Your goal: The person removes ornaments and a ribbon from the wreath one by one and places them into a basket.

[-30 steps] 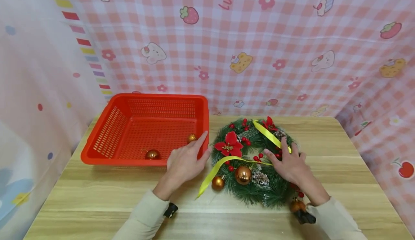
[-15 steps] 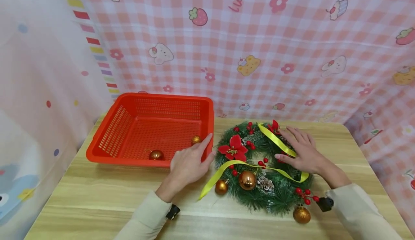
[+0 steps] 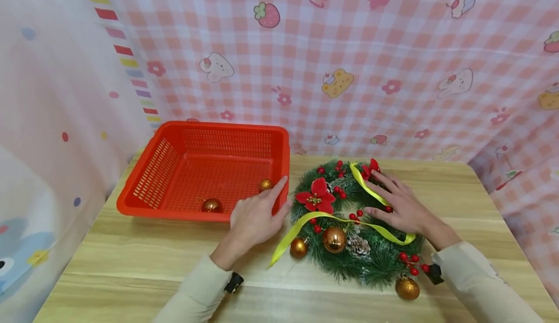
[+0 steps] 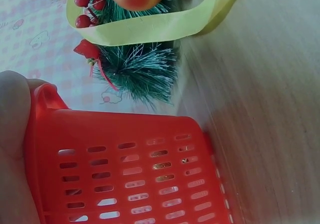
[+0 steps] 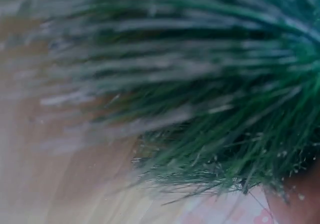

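Observation:
My left hand (image 3: 255, 218) rests on the front right corner of a red plastic basket (image 3: 148, 211), its index finger straight along the rim. The left wrist view shows this hand lying over the rim, above the basket's slotted wall (image 4: 127, 134). To the right lies a green pine wreath (image 3: 380, 265) with red poinsettias (image 3: 315, 198), berries, pinecones and a copper ball (image 3: 335, 239). My right hand (image 3: 406, 211) lies over the wreath's right side, fingers spread and fairly straight. A yellow ribbon (image 3: 301, 223) trails across the wreath. Blurred green needles (image 5: 210, 84) fill the right wrist view.
Inside the basket are a shiny copper ball (image 3: 212, 205) and a gold glitter ball (image 3: 265, 185). A gold ball (image 3: 299, 248) and a glitter ball (image 3: 407, 288) sit at the wreath's front edge. A pink checked curtain (image 3: 301, 61) hangs behind the wooden table (image 3: 144, 260).
My right hand has moved from the wreath's middle toward its right side, uncovering more ribbon and berries, then slid slightly left. The left hand stays at the basket's corner. The head view has shifted.

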Action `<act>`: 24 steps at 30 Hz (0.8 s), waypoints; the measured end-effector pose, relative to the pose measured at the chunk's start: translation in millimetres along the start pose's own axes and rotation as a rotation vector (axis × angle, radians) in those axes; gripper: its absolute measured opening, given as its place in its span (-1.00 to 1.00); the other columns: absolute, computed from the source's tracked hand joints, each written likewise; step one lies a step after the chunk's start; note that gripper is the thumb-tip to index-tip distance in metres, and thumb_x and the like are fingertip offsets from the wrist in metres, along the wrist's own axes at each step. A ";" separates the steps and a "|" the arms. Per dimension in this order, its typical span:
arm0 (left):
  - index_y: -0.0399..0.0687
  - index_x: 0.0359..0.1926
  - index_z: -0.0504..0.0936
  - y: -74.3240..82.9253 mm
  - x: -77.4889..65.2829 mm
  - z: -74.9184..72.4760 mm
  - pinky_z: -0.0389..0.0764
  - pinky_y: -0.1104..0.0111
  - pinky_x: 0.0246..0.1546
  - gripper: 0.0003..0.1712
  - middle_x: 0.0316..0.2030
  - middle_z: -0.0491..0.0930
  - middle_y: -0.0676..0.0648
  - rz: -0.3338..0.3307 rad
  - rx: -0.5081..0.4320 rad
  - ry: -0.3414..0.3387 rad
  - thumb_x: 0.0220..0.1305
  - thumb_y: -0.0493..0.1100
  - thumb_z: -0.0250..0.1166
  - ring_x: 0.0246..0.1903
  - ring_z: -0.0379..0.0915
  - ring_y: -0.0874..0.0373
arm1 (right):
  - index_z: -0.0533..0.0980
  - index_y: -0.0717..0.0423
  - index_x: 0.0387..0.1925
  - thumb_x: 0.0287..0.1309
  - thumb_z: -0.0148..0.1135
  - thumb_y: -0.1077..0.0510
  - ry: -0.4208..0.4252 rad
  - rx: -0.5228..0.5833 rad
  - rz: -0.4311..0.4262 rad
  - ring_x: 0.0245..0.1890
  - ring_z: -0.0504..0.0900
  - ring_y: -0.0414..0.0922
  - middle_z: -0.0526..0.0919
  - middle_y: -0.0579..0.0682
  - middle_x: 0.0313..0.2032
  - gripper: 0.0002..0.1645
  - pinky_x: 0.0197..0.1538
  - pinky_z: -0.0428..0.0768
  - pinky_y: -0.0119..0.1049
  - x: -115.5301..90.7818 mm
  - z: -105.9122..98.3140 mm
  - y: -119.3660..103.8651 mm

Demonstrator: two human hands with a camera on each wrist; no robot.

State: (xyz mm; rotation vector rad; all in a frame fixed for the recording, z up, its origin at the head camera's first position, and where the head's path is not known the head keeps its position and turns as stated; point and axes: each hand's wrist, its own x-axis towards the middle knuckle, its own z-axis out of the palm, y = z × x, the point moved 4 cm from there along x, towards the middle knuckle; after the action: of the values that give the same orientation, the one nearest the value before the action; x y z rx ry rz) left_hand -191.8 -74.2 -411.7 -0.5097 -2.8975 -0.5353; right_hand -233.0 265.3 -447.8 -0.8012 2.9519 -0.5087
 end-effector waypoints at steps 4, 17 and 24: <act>0.17 0.49 0.25 0.6 0.5 -1.3 0.02 0.45 -0.79 -0.32 -0.65 0.27 0.08 0.002 -0.002 0.005 0.45 0.25 0.01 -0.80 -0.03 0.26 | 0.16 -0.03 0.51 0.35 0.09 -0.27 0.002 -0.006 0.078 0.47 -0.06 0.33 -0.08 0.12 0.55 -0.16 0.30 -0.03 0.46 -2.3 -0.2 -2.7; 0.18 0.50 0.25 -1.1 0.7 -2.8 0.00 0.45 -0.81 -0.33 -0.66 0.27 0.09 -0.011 -0.014 0.001 0.45 0.23 0.01 -0.82 -0.04 0.27 | -0.01 0.01 0.56 0.41 -0.13 -0.37 0.079 -0.016 0.276 0.45 -0.06 0.36 -0.08 0.26 0.53 -0.09 0.23 0.03 0.49 -9.4 5.2 -13.8; 0.14 0.48 0.27 0.2 0.7 -2.4 -0.01 0.47 -0.82 -0.34 -0.33 0.66 -0.07 0.001 -0.041 0.003 0.46 0.21 0.02 -0.82 0.00 0.26 | -0.01 0.04 0.56 0.42 -0.15 -0.36 0.109 0.015 0.316 0.45 -0.06 0.37 -0.08 0.27 0.52 -0.09 0.18 0.07 0.49 -15.6 8.1 -15.4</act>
State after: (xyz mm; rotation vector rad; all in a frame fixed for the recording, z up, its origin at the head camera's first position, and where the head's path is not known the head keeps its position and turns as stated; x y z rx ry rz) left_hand -192.2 -74.7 -409.3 -0.5159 -2.8881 -0.5962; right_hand -211.0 258.1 -451.2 -0.3023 3.0834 -0.5657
